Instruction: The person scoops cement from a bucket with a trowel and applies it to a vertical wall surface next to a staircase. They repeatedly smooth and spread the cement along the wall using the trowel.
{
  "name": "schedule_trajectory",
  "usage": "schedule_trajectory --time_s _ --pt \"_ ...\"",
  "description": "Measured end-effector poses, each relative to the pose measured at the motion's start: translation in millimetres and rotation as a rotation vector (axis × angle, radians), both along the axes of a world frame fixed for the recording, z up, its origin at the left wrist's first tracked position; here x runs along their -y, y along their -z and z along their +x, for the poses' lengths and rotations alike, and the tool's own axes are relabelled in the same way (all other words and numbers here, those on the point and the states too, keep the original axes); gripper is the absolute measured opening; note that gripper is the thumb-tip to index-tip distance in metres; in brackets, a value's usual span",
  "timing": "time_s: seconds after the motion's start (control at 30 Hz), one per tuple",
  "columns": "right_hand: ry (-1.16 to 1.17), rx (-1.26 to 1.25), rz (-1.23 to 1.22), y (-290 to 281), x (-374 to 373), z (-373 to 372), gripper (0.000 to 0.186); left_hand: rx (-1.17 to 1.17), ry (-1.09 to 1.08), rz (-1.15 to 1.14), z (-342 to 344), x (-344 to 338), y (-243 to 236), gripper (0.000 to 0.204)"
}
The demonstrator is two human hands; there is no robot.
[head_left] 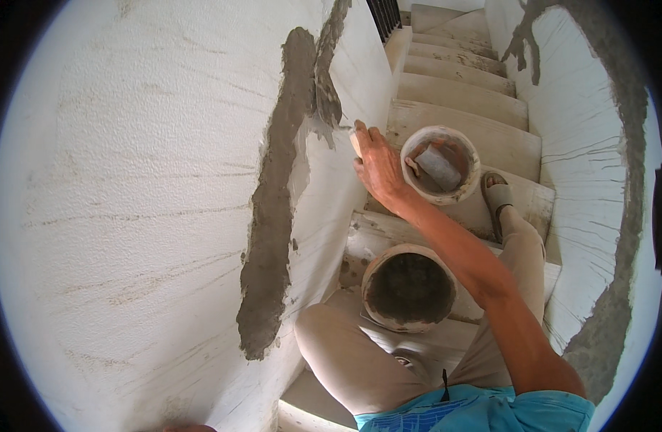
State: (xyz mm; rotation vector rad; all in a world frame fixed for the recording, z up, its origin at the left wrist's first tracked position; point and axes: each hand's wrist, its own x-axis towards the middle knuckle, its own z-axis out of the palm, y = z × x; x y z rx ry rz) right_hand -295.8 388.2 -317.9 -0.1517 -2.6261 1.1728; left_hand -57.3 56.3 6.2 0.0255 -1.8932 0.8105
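My right hand [378,164] grips the pale handle of a trowel [357,144]. Its mortar-smeared blade lies against the left wall, at the upper part of a long grey mortar strip [266,245]. Below my forearm stands a bucket of grey mortar [410,288], between my legs. Just right of my right hand, a second bucket [466,189] holds a flat grey block-like piece [440,168] and some reddish-brown matter. Only a sliver of skin, seemingly my left hand [189,428], shows at the lower edge; its fingers are hidden.
Narrow stairs [457,90] climb away between two white walls, with a dark railing [385,16] at the top left. Another grey mortar band [619,237] runs down the right wall. My sandalled right foot [496,194] rests beside the farther bucket.
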Motion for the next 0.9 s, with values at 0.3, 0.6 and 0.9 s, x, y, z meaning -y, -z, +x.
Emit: schedule_trajectory --time_s 0.3,0.6,0.9 --pt "0.104 -0.2 -0.15 17 -31 -24 0.054 0.017 -0.016 -0.018 4 5 -1 0.058" --pt "0.036 -0.094 -0.111 8 -9 -7 0.057 0.038 -0.022 -0.068 5 4 -2 0.055" --pt "0.146 -0.18 -0.181 17 -27 -14 0.056 -0.003 -0.028 -0.051 4 7 -1 0.057"
